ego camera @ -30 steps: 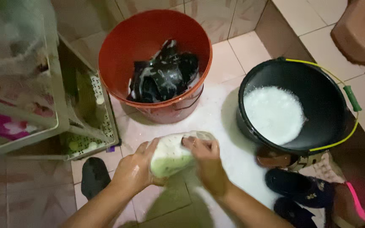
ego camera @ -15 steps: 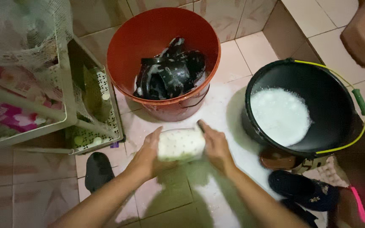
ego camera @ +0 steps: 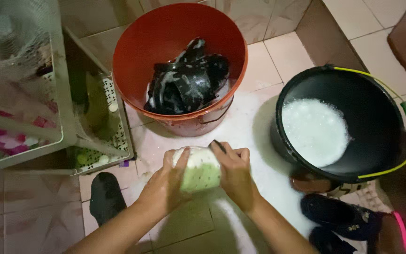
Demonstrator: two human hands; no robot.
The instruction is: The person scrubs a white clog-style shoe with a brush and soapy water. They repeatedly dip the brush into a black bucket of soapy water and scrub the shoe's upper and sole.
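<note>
At upper centre a red bucket (ego camera: 179, 56) holds dark wet cloth (ego camera: 186, 84); at right, a black bucket (ego camera: 348, 122) holds foam. At lower centre both hands (ego camera: 165, 186) (ego camera: 235, 174) clamp a pale soapy cloth (ego camera: 198, 169), its shape half hidden.

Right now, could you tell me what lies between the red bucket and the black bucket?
In the head view, only bare, soapy wet floor tile lies between the red bucket and the black bucket.
</note>
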